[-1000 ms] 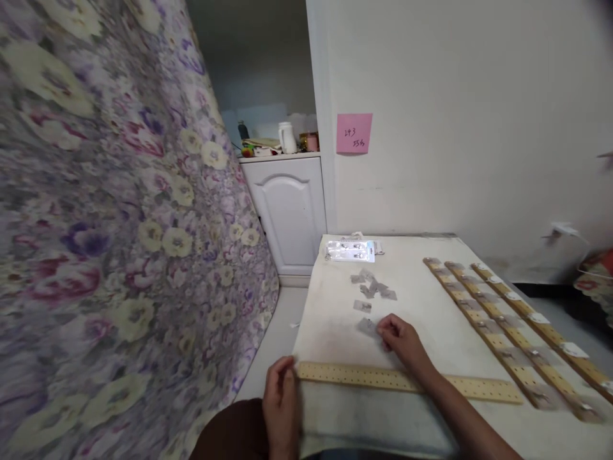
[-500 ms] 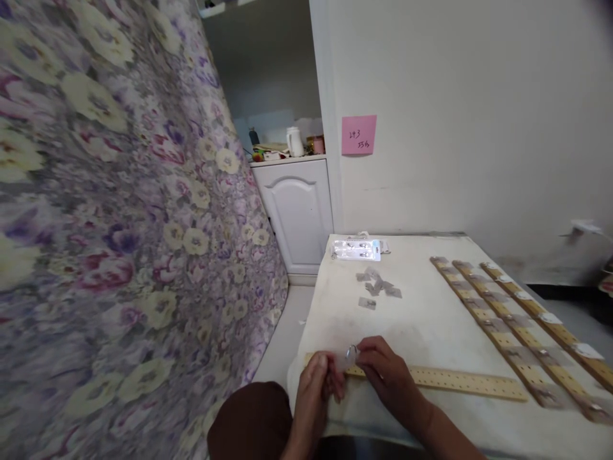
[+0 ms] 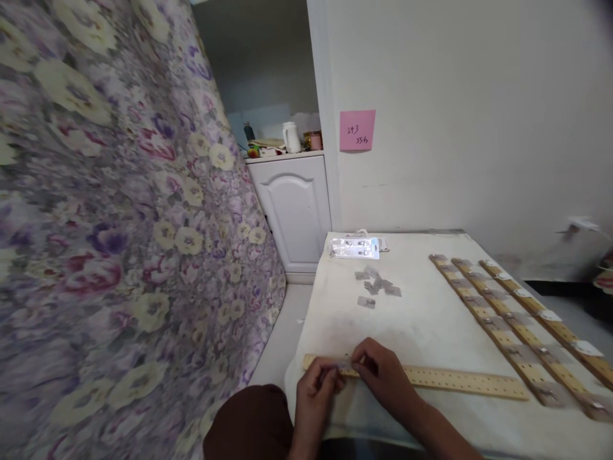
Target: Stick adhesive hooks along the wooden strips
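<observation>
My left hand (image 3: 320, 381) is closed in a pinch on the left side of a small clear plastic card (image 3: 343, 363). My right hand (image 3: 379, 369) pinches the card's other side with thumb and forefinger. The card lies low over the left part of a wooden strip with rows of holes (image 3: 460, 380), and whether it touches the wood is hidden by my fingers. Beyond my hands, a loose pile of small translucent cards (image 3: 376, 283) lies on the white table cover, with one single card (image 3: 366, 302) in front of it bearing a small metal piece.
Three wooden strips (image 3: 498, 329) with translucent cards and shiny pieces along them lie slanted at the right. A clear blister pack (image 3: 354, 248) is at the table's far edge. A floral curtain (image 3: 143, 255) hangs at the left, by a white cabinet (image 3: 297, 211).
My right hand has moved slightly left and closer to my left hand. A shiny curved metal piece seen at its fingertips is now hidden. The clear card has come down toward the strip.
</observation>
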`<state>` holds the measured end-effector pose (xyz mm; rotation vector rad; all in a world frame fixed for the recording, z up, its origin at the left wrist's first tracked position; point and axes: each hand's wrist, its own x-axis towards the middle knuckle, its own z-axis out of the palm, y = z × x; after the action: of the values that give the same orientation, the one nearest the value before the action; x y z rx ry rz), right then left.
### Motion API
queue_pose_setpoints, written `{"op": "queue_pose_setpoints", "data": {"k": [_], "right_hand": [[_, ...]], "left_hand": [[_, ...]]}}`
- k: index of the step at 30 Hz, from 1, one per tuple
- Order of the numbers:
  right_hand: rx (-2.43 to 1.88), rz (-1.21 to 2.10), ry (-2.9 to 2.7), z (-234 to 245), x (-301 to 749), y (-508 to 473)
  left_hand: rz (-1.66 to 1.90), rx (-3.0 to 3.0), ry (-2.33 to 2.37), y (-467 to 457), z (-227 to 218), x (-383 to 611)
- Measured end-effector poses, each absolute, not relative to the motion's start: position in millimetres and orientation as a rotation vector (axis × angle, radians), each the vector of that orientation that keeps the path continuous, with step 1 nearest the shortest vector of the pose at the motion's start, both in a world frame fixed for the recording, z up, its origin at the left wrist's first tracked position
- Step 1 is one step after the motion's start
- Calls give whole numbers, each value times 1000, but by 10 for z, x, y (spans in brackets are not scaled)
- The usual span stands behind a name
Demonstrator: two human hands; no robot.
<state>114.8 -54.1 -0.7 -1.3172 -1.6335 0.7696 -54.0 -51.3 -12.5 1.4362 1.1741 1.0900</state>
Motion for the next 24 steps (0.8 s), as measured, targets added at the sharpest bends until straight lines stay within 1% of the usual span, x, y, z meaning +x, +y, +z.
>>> {"op": "queue_pose_setpoints", "data": {"k": [3,8,12,18,21,24], "right_hand": [[-1326,877,-1587,26,1165,-528],[-1168,1015,-1601,80,1232,-514],[-1068,1032,-1634,93,1272,-524],[-948,890,-1716,283,1286,-631],[-915,894,-1621,308,1280,-659],[-1059,1007,-1393,206,1276,-625]], "left_hand": [[1053,1298,1114,-489,-189,-533],[1073,1401,1130,-490,-191,-517],[1138,1627,1122,-514,-180,-521],[1395,2174,1041,-583,-247,-541],[1498,2319,1091,-607,-277,-544],[1549,2402,1149,-613,-296,-543]]}}
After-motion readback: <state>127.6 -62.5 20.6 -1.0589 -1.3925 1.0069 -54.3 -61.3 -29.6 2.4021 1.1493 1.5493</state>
